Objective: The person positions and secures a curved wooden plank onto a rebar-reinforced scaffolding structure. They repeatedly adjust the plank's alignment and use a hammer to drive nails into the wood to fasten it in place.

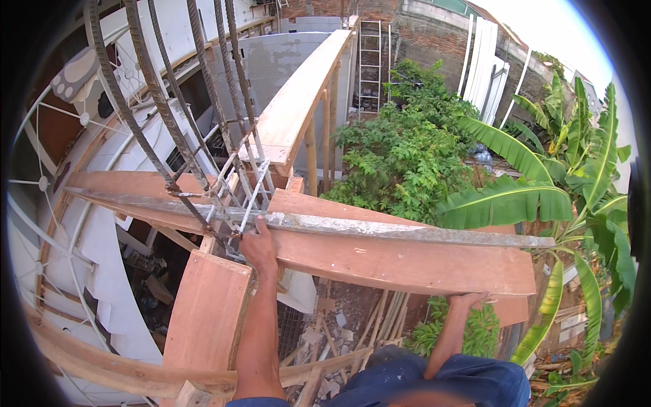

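Reaching up from the lower edge, the left hand (pixel 258 245) has its fingers curled over the near edge of the long grey straightedge (pixel 380 229), close to where that bar meets the foot of the rebar cage (pixel 203 136); the grip looks firm, likely to keep the bar from sliding along the wood. The cage of ribbed steel bars with thin white ties rises up and leftward out of the joint where the formwork boards meet, so it seems to mark a column standing at that corner. The straightedge lies flat along the top of the wide wooden plank (pixel 407 261), running from the left boards right out past the plank's right end, as if laid there to check the line of the timber. Further right, the right hand (pixel 468 298) grips the plank's lower edge from beneath, fingers wrapped under and hidden, apparently steadying the board or the person's own balance at height. Behind, a narrow plank (pixel 298 102) leads away toward a ladder (pixel 369 61) against a brick wall, and banana leaves (pixel 515 197) spread below on the right
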A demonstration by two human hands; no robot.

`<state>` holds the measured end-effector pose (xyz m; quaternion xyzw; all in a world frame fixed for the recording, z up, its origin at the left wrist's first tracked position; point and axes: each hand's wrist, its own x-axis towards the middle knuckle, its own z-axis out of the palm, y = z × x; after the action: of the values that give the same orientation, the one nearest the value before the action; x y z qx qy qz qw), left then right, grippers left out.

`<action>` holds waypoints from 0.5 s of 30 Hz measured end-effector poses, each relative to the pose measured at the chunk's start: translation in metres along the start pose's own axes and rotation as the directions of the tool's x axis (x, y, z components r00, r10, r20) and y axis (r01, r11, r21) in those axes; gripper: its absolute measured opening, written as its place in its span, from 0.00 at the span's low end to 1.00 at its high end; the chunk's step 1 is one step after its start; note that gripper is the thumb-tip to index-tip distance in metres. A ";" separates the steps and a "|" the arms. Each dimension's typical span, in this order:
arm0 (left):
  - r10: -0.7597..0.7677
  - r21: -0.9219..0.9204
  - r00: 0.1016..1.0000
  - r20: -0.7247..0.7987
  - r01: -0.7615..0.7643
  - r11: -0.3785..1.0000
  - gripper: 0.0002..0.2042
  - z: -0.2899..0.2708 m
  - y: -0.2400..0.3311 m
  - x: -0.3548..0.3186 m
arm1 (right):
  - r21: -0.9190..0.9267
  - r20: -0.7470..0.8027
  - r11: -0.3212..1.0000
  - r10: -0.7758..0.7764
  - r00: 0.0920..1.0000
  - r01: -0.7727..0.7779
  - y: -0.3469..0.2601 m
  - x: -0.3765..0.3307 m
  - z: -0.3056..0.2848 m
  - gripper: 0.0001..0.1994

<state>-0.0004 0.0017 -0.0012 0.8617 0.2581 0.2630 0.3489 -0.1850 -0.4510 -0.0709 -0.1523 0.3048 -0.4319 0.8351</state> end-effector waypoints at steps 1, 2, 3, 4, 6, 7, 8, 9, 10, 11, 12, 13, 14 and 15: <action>-0.009 0.016 1.000 -0.003 0.009 1.000 0.32 0.001 0.000 0.000 | -0.001 -0.006 1.000 0.006 1.000 -0.006 0.000 0.002 -0.002 0.42; -0.007 -0.001 1.000 0.003 0.007 1.000 0.32 0.001 -0.001 0.000 | 0.009 -0.014 1.000 0.021 1.000 -0.021 0.000 0.005 -0.005 0.43; -0.010 -0.016 1.000 0.020 0.010 1.000 0.32 0.001 -0.001 0.000 | 0.000 -0.002 1.000 0.017 1.000 -0.017 0.000 0.008 -0.007 0.42; -0.008 -0.028 1.000 0.029 0.009 1.000 0.32 0.001 -0.001 0.000 | 0.002 0.008 1.000 0.022 1.000 -0.022 0.000 0.010 -0.009 0.42; -0.024 -0.013 0.999 0.048 0.025 1.000 0.33 0.001 0.000 0.001 | -0.003 0.033 1.000 0.004 0.999 -0.004 0.000 0.013 -0.011 0.41; -0.031 -0.003 0.998 0.054 0.031 1.000 0.33 0.001 0.000 0.001 | -0.011 0.050 1.000 -0.018 0.999 0.018 0.000 0.013 -0.011 0.41; -0.028 -0.009 0.998 0.056 0.029 1.000 0.33 0.000 0.000 0.001 | -0.019 0.066 0.999 -0.039 0.997 0.040 0.000 0.012 -0.010 0.41; -0.025 -0.015 0.998 0.056 0.026 1.000 0.33 0.000 0.000 0.001 | -0.012 0.046 0.999 -0.037 0.998 0.038 0.000 0.010 -0.008 0.40; -0.023 -0.021 0.998 0.056 0.024 0.999 0.33 0.000 0.000 0.001 | -0.004 0.025 0.999 -0.034 0.999 0.034 0.000 0.007 -0.005 0.40; -0.018 -0.022 0.999 0.052 0.019 1.000 0.33 0.000 0.000 0.001 | 0.009 0.005 1.000 -0.021 1.000 0.021 0.000 0.004 -0.002 0.40; -0.014 -0.023 0.999 0.047 0.015 1.000 0.33 0.000 0.000 0.001 | 0.009 -0.003 1.000 -0.025 1.000 0.025 0.000 0.001 0.001 0.40; -0.010 -0.023 0.999 0.042 0.011 1.000 0.33 0.000 0.000 0.001 | 0.015 -0.012 1.000 -0.019 1.000 0.020 0.000 -0.002 0.003 0.40; -0.007 -0.015 0.999 0.038 0.008 1.000 0.33 -0.001 0.000 0.001 | 0.026 0.001 1.000 -0.004 1.000 0.004 0.000 -0.004 0.005 0.40; -0.004 -0.006 0.999 0.033 0.004 1.000 0.33 -0.001 0.000 0.001 | 0.022 -0.022 1.000 -0.016 1.000 0.016 0.000 -0.005 0.005 0.40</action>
<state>-0.0005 0.0025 -0.0007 0.8643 0.2533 0.2487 0.3564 -0.1835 -0.4472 -0.0651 -0.1407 0.3077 -0.4436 0.8299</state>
